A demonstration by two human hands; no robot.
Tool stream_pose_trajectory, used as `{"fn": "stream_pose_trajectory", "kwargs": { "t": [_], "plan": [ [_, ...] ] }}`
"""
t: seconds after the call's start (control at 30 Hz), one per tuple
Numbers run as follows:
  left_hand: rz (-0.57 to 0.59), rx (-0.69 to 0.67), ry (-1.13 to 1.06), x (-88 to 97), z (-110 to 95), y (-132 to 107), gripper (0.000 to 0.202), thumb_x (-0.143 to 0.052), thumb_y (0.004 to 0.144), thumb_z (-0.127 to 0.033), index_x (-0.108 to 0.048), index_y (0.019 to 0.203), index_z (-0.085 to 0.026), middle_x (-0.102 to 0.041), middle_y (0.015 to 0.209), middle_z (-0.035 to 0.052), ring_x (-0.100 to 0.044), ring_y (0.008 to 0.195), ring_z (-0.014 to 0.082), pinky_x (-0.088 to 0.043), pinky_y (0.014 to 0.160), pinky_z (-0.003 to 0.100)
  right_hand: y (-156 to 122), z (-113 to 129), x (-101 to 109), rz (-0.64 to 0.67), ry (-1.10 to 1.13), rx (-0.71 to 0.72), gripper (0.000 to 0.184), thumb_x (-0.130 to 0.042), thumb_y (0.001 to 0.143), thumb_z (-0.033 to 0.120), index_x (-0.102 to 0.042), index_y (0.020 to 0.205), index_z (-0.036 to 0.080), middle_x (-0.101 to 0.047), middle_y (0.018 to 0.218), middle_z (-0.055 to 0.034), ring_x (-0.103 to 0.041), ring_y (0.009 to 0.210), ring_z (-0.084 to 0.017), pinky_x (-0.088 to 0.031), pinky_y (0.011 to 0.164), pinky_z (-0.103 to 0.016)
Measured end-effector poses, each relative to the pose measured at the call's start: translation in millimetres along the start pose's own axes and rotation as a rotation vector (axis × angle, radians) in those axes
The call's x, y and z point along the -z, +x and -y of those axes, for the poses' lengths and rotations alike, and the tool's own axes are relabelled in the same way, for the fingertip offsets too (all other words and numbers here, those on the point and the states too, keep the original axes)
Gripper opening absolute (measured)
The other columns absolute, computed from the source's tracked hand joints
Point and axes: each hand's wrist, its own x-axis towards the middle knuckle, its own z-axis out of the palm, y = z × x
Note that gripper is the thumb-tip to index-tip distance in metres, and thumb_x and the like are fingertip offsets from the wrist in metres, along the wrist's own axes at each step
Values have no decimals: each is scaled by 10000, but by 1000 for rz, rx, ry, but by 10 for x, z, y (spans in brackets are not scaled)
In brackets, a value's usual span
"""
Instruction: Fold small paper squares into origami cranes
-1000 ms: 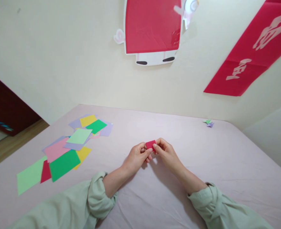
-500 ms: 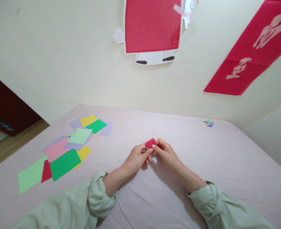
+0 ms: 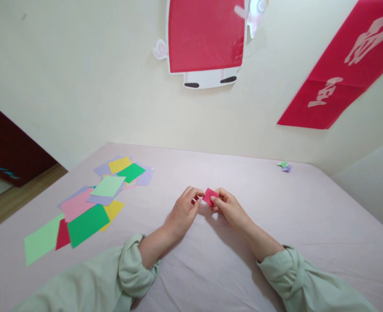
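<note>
A small folded red paper [image 3: 209, 196] is held just above the pale pink sheet [image 3: 211, 268] at the centre. My right hand [image 3: 229, 207] pinches its right edge between thumb and fingers. My left hand [image 3: 182, 210] is beside it on the left, fingers curled, its fingertips close to the paper's left corner; whether they touch it I cannot tell. Both forearms come in from the bottom in pale green rolled-up sleeves.
A loose pile of coloured paper squares [image 3: 90, 203], green, yellow, pink, lilac and red, lies on the left of the sheet. Two small folded paper pieces [image 3: 284, 166] sit at the far right by the wall. Red posters [image 3: 206, 34] hang on the wall.
The red paper has turned and shifted slightly right. My left hand's fingers have come off its left side, and my right hand now holds it.
</note>
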Motion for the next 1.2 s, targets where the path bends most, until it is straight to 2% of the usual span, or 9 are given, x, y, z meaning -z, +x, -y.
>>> {"fn": "stream_pose_trajectory", "kwargs": {
  "t": [0.33,0.63,0.8,1.03,1.2],
  "plan": [
    [26,-14,6,0,24,-12,199,-482,852,-107,-615,974,-191,-608,965,40,-576,909,152,-473,810,279,23,-45,26,7,12,3,286,-710,701,402,-524,720,185,-551,568,45,-487,528,-99,-376,543,-232],
    [-10,28,-22,-9,-27,-16,155,-520,863,-188,-598,996,-192,-619,981,42,-588,887,156,-482,772,279,18,-44,26,18,-41,36,282,-696,714,413,-521,719,191,-560,587,37,-485,534,-107,-376,548,-242],
    [-41,66,-31,-17,-19,-17,103,-527,863,-217,-591,937,-187,-619,946,38,-591,858,155,-482,748,277,21,-50,29,13,-55,49,286,-692,715,425,-516,712,199,-559,585,34,-482,534,-112,-383,548,-249],
    [-39,98,-75,-27,-8,-16,139,-488,862,-172,-606,935,-181,-618,957,48,-594,893,161,-492,754,276,13,-35,16,11,-50,43,300,-687,718,442,-508,714,202,-535,568,44,-478,532,-112,-379,542,-244],
    [-31,53,-51,-19,-18,-14,170,-482,864,-145,-625,946,-189,-601,985,50,-585,912,159,-497,753,269,15,-43,23,5,-45,37,294,-687,718,434,-512,716,198,-531,564,50,-475,524,-105,-377,535,-239]
  ]
}}
